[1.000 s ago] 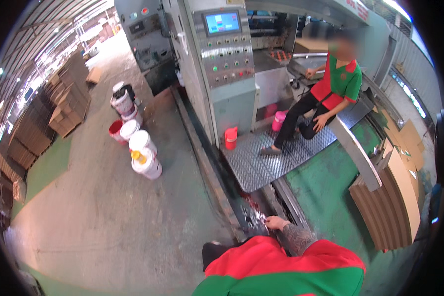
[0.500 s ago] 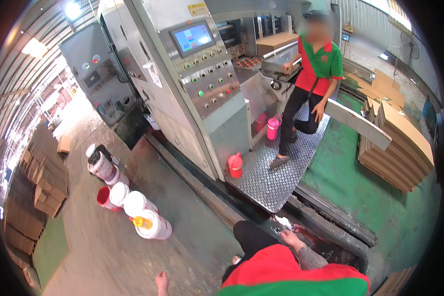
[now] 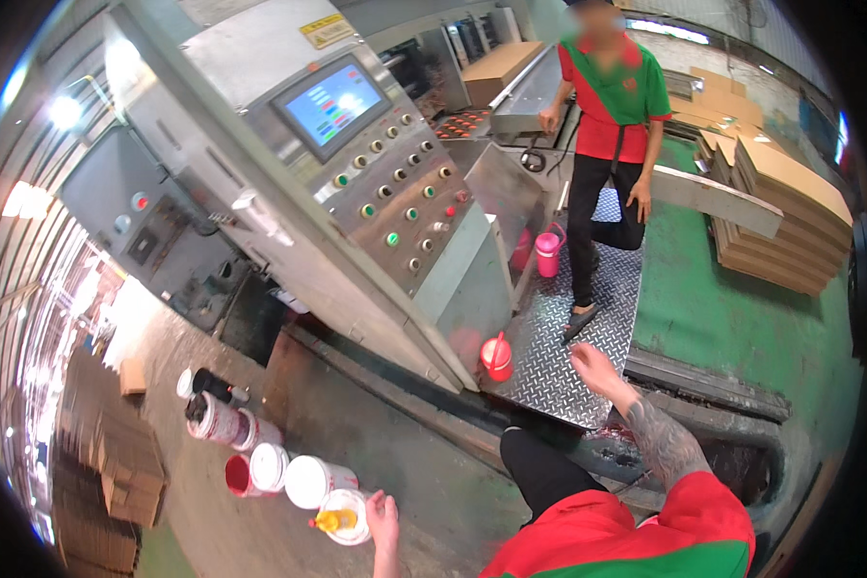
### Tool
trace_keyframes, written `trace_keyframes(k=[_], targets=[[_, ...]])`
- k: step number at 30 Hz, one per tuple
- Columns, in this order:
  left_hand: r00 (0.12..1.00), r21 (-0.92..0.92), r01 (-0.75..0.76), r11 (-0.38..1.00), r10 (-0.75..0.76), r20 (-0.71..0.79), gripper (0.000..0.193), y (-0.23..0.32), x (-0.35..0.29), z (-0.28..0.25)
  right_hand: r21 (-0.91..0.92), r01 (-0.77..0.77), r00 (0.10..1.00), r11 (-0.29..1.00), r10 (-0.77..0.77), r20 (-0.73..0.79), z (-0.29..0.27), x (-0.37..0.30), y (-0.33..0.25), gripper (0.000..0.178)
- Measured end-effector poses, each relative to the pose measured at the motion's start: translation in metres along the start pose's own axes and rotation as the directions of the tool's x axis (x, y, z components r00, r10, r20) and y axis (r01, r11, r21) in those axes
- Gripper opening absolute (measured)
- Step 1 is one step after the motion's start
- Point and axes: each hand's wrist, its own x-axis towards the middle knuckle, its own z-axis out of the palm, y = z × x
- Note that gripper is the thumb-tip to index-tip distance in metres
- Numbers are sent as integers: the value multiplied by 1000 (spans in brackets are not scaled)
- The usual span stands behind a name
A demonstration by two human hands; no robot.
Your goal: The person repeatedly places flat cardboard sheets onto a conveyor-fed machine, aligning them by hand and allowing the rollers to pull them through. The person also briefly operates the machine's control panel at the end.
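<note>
My left hand [image 3: 384, 518] is low in the view beside a white bucket [image 3: 355, 503], its fingers loosely bent and apart with nothing seen in them. It looks close to the bucket's rim, but I cannot tell whether it touches. On that bucket lies a yellow bottle [image 3: 333, 521]. My right hand [image 3: 597, 372], on a tattooed forearm, hangs in the air over the diamond-plate step [image 3: 588, 385], fingers slightly curled around nothing visible. Ahead stands the machine's control panel [image 3: 395, 183] with its lit screen [image 3: 332, 104] and rows of buttons.
A co-worker [image 3: 612, 125] stands on the step. Near the cabinet sit a red jug [image 3: 496, 357] and a pink jug [image 3: 547, 254]. More buckets [image 3: 308, 480] line the floor at left. Cardboard stacks [image 3: 780, 217] lie at right, behind a metal beam [image 3: 718, 199]. A floor channel [image 3: 395, 371] runs past the cabinet.
My view has moved nearer the control panel. My right hand has risen and reached forward over the step; my left hand has come up beside the bucket with the yellow bottle.
</note>
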Motion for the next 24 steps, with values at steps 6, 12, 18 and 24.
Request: trace_keyframes(k=[6,12,18,24], targets=[[992,-79,-120,990,123,38,43,182,184,54,-44,404,910,914,-407,-83,9,256,-195,40],[796,-119,-605,787,600,-76,57,414,300,61,-56,528,784,847,-512,-352,-5,470,-393,40],[427,-34,-900,435,862,-273,73,572,389,52,-124,258,865,958,-286,-411,40,541,-455,34],[343,-105,-939,328,871,-351,80,617,474,86,-30,397,776,917,-354,-522,51,548,-418,23]])
